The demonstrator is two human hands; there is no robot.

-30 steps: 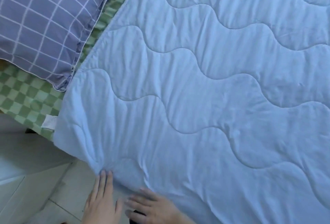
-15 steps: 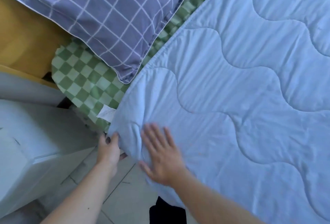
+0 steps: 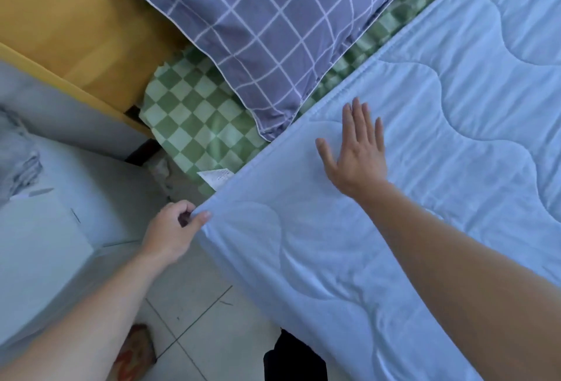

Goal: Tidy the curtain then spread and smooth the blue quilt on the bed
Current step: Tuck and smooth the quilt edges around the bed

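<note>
Moved further up the blue quilt [image 3: 394,229], the right hand [image 3: 356,153] is laid flat with fingers spread. The quilt's corner is pinched by the left hand [image 3: 171,230], stretched over the bed [image 3: 194,125].

Wave-stitched blue quilt [image 3: 394,198] across bed

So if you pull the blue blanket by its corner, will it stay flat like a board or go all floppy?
Probably floppy: the blue quilt creases where the left hand pinches its corner and drapes over the bed's edge. It looks thin, so likely light.
</note>
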